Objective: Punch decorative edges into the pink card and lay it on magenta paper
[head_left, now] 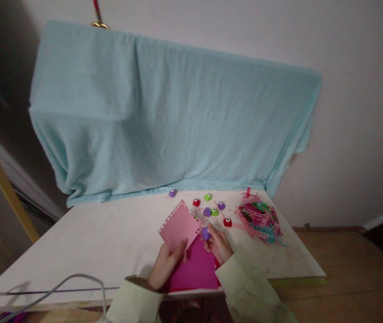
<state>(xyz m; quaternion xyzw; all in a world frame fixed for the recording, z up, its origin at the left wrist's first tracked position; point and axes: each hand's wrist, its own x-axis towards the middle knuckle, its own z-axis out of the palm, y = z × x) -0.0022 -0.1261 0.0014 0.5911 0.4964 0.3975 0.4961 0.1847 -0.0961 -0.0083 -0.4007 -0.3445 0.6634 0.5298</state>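
Note:
My left hand pinches the lower edge of a light pink sheet, thumb on top. Holes run along the sheet's upper left and right edges. Between the fingers of my right hand is a small purple punch, which sits at the sheet's right corner. Beneath both hands lies magenta paper at the table's front edge. Beyond the sheet are a red punch, a green punch and another purple punch, with several more around them.
A pile of punched paper strips lies at the right of the white table, and small paper bits are scattered near the punches. A light blue cloth hangs behind. One grey cable curves over the front left edge.

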